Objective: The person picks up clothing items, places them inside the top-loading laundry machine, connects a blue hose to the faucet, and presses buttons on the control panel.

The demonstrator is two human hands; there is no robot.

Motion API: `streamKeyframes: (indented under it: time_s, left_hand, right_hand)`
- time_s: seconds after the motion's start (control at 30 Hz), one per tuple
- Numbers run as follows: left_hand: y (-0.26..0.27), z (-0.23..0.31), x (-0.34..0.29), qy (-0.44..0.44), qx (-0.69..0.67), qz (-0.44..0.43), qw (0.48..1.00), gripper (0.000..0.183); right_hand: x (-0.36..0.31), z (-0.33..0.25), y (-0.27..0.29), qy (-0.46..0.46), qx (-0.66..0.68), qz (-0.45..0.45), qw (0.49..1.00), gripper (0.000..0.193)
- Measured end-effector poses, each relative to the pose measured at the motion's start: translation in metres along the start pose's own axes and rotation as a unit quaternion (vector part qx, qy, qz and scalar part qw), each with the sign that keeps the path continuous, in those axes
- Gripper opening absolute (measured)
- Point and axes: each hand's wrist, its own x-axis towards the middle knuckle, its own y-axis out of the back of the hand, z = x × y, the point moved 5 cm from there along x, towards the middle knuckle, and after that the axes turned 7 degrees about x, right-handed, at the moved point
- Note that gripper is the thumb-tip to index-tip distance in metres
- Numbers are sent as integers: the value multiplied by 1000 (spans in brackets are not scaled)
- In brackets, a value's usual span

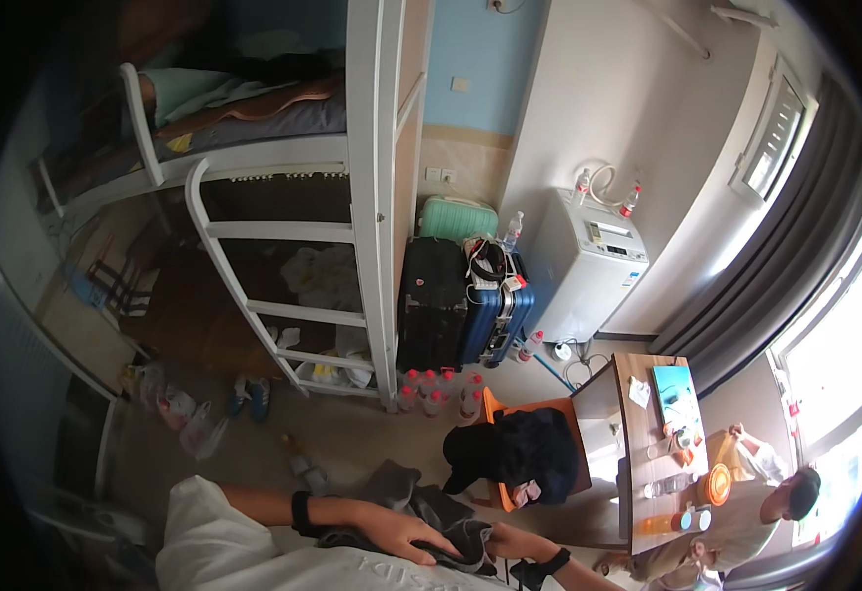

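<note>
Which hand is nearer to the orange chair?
Right. The right hand is just below the orange chair; the left hand, resting on the grey cloth, is farther left.

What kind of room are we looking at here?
Most likely a shared dormitory room: a white bunk bed with a ladder, suitcases stacked against the wall, and a small washing machine in the corner.

The bunk bed [254, 128] stands at the upper left, its ladder [283, 295] leaning down toward the floor. Right of the bed's post stand two suitcases [461, 305], with a row of bottles [436, 389] on the floor before them. A washing machine [589, 266] stands right of the suitcases. Below the machine is the desk [648, 443], with a chair [534, 448] to its left and another person [746, 512] to its right. The hands [401, 537] rest on a cloth [431, 512] at the bottom edge, below the chair.
</note>
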Motion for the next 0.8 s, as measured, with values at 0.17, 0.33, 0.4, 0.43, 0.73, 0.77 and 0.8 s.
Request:
streamKeyframes:
  time_s: [0.17,0.33,0.4,0.43,0.73,0.77,0.8]
  left_hand:
    - [-29,13,7,16,-31,55,998,52]
    - [-41,30,1,42,-68,60,995,51]
    - [-45,39,-6,49,-43,81,995,51]
    - [-46,40,-12,53,-23,100,993,51]
    - [-63,23,-56,44,-80,201,975,50]
    - [-64,24,-60,46,-78,207,974,50]
    - [-66,26,-62,47,-59,209,975,50]
  right_hand:
    - [-3,-30,-15,96,-105,-43,989,29]
    - [30,-11,-21,120,-215,-99,964,32]
    - [44,-20,-27,132,-216,-136,958,32]
    - [49,-28,-30,138,-221,-140,955,32]
    - [46,-67,-29,98,-216,-114,965,32]
    - [47,-71,-29,101,-218,-113,964,32]
    - [48,-74,-32,107,-223,-113,962,32]
